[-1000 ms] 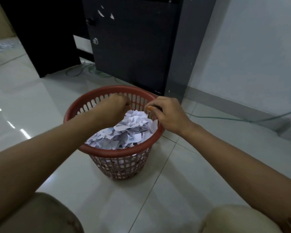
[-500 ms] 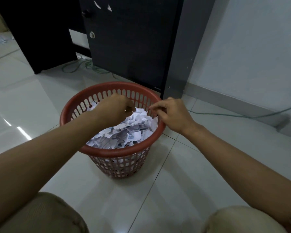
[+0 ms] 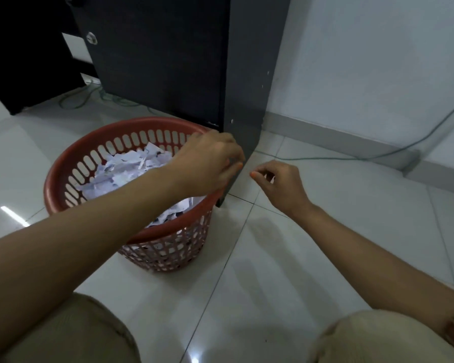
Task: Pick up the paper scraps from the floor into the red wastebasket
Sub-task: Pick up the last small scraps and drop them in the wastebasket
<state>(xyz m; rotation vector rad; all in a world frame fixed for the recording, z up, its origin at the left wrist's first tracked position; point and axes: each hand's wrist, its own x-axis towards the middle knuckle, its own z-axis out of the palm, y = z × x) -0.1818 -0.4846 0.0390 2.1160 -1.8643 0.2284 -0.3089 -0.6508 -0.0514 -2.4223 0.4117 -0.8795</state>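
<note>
wastebasket [image 3: 131, 233] rim under left hand [image 3: 207, 163] fingers [image 3: 235, 169]

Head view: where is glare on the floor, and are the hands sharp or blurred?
Head view: bright glare streaks lie on the glossy floor at the left edge, with a small spot at the bottom; soft arm shadows fall beside the wastebasket; the left hand is slightly blurred, the right hand sharper.

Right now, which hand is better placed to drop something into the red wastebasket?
Left. The left hand hangs over the red wastebasket rim; the right hand is over the floor, past the cabinet corner.
</note>
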